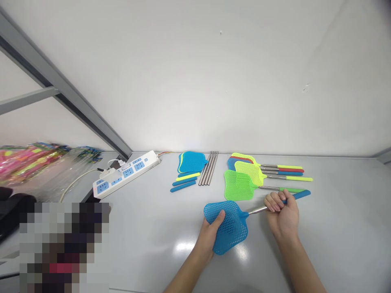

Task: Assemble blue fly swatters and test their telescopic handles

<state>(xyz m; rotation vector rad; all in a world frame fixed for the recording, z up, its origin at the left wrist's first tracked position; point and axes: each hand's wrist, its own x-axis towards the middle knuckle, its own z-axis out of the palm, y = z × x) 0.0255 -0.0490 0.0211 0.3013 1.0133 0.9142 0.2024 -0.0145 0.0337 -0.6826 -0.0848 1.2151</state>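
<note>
A blue fly swatter (239,233) is held above the grey table by both of my hands. My left hand (211,232) pinches its perforated head, thumb on top and the fingers hidden underneath. Around the handle end, where the metal rod meets the blue grip, my right hand (283,211) is closed. Just beyond lies a green fly swatter (238,185) with its green grip close to my right knuckles. Behind that one, a yellow fly swatter (251,172) and several others in yellow, red and blue lie overlapping, grips pointing right.
Loose blue swatter heads (192,162), with a yellow one beneath, lie near the wall. Beside them are several metal rods (209,169) and loose grips (183,186). A white power strip (128,175) with plugs stands left. Bagged items (36,160) lie beyond the grey frame (70,87).
</note>
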